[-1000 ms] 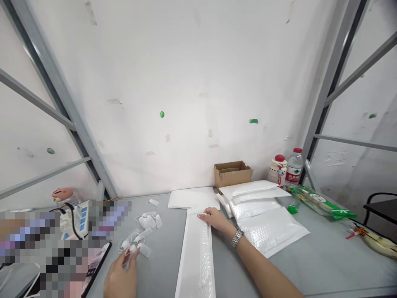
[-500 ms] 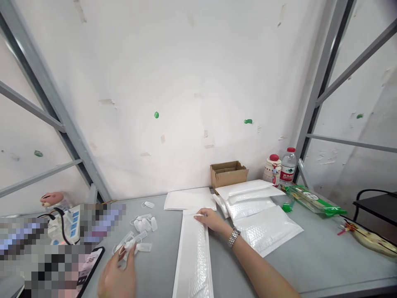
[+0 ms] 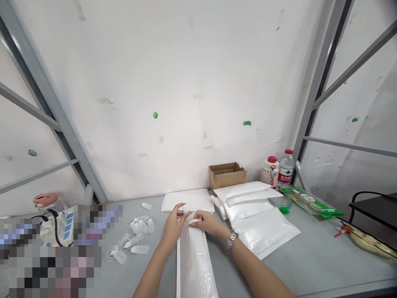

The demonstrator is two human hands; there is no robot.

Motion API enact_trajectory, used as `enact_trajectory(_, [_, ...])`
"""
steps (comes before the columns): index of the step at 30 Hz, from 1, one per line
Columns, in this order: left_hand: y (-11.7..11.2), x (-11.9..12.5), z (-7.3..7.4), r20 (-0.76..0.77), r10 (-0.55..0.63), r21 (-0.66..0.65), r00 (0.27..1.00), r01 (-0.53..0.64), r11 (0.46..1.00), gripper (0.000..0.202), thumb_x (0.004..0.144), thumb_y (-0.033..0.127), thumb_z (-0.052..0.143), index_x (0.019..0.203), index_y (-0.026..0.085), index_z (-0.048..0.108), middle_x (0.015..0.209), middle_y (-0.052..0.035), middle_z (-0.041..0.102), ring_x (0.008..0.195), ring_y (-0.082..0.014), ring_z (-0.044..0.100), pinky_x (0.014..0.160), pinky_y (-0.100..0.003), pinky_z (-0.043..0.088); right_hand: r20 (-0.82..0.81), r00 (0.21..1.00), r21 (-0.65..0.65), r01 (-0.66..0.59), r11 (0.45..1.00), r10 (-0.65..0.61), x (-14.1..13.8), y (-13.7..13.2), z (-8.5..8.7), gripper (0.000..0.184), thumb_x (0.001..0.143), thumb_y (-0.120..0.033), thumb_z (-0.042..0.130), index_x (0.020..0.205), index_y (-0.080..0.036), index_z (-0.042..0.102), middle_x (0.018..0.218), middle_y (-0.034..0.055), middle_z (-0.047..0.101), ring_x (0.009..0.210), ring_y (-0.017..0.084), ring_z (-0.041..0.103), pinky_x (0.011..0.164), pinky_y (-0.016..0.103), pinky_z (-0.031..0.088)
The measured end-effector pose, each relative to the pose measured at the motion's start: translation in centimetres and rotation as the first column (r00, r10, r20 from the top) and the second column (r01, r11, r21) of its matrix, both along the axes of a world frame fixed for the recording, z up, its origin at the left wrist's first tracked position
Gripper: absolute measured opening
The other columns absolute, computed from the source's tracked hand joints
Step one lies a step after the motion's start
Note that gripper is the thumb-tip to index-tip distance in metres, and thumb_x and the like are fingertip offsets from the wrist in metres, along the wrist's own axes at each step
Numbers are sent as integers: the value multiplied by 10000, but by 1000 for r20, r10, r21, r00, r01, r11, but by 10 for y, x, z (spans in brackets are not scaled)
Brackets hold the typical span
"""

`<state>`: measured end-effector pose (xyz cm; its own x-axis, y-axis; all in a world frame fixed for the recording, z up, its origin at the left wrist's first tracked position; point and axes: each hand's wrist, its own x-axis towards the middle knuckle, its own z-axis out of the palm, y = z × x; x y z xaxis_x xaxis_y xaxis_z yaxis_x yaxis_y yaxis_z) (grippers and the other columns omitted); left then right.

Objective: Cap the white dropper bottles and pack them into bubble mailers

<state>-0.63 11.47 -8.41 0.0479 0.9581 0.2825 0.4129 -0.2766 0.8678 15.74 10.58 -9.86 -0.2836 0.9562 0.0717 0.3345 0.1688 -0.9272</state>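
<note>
A long white bubble mailer (image 3: 194,265) lies lengthwise on the grey table (image 3: 310,265) in front of me. Both hands meet at its far end. My left hand (image 3: 173,223) has its fingers pinched together at the mailer's mouth, apparently on a small white piece that I cannot make out clearly. My right hand (image 3: 208,221), with a metal watch on the wrist, grips the mailer's far edge beside it. To the left lie several small white tagged packets (image 3: 141,227).
A flat white sheet (image 3: 198,198) lies behind the mailer. A stack of bubble mailers (image 3: 260,215) sits to the right, with a small cardboard box (image 3: 227,174), a jar and a water bottle (image 3: 285,167) behind. A green packet (image 3: 310,202) lies far right. A power strip (image 3: 58,225) is at left.
My left hand has left the pile of small packets at the left and come across to the mailer's far end, beside my right hand. The view has shifted slightly.
</note>
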Motion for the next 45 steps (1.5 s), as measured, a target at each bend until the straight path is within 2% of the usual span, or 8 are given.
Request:
enact_trajectory(3, [9,1,-10,1,-36,7,999,36,999,434,704,410,588,1079,193,564,752,-25,656,776,-215,634,774,-359,477,22,996,-12,90,996,-90,0,2,0,275,637,-312,740,631,-197,490,627,-58,457,632,113,412,579,217,309])
enact_trajectory(9, [13,-5,-19,112,-112,12,987,111,994,460,736,431,590,1123,184,555,697,-2,644,757,-196,635,779,-333,467,-21,999,30,30,999,-29,2,0,3,247,658,-337,727,675,-200,522,651,-64,445,641,112,391,598,218,296])
enact_trajectory(15, [12,-7,-17,-37,-178,-37,983,177,984,586,784,464,526,1304,195,490,769,-8,688,820,-193,641,867,-342,447,-22,996,122,90,989,-87,1,2,-2,204,696,-322,695,696,-202,531,763,-28,514,753,148,452,691,245,347])
enact_trajectory(22, [18,-8,-22,-71,-58,92,996,64,994,426,799,498,480,1040,214,685,971,-59,705,919,-215,622,875,-366,465,-21,991,167,135,977,-133,1,0,2,90,793,-290,582,757,-215,548,796,-15,513,784,163,482,727,272,369])
enact_trajectory(28, [19,-6,-31,-155,-55,196,986,85,977,377,809,495,469,851,233,737,862,-61,717,898,-240,623,881,-414,458,-68,987,183,153,971,-143,-3,-3,5,68,813,-259,545,763,-216,527,815,-11,524,830,166,500,773,279,373])
enact_trajectory(32, [12,-3,-29,-168,-28,257,985,71,964,395,821,502,455,877,226,732,903,-76,714,926,-253,611,900,-441,444,-101,980,170,188,967,-173,-4,-3,3,117,824,-299,528,747,-223,484,727,-35,481,755,155,476,687,250,359])
enact_trajectory(37, [9,-1,-28,-141,-21,245,990,55,968,385,802,484,510,1046,242,682,1026,-60,706,1012,-244,604,946,-443,433,-121,974,158,210,965,-193,-4,-1,1,135,835,-308,515,746,-223,458,653,-60,403,656,128,411,618,228,324])
enact_trajectory(45, [7,-1,-28,-134,-47,219,990,76,973,378,812,494,471,910,214,705,989,-74,715,1002,-251,604,954,-432,432,-97,974,142,218,965,-206,-5,-1,2,148,831,-303,529,736,-221,450,628,-64,374,639,121,391,589,218,311])
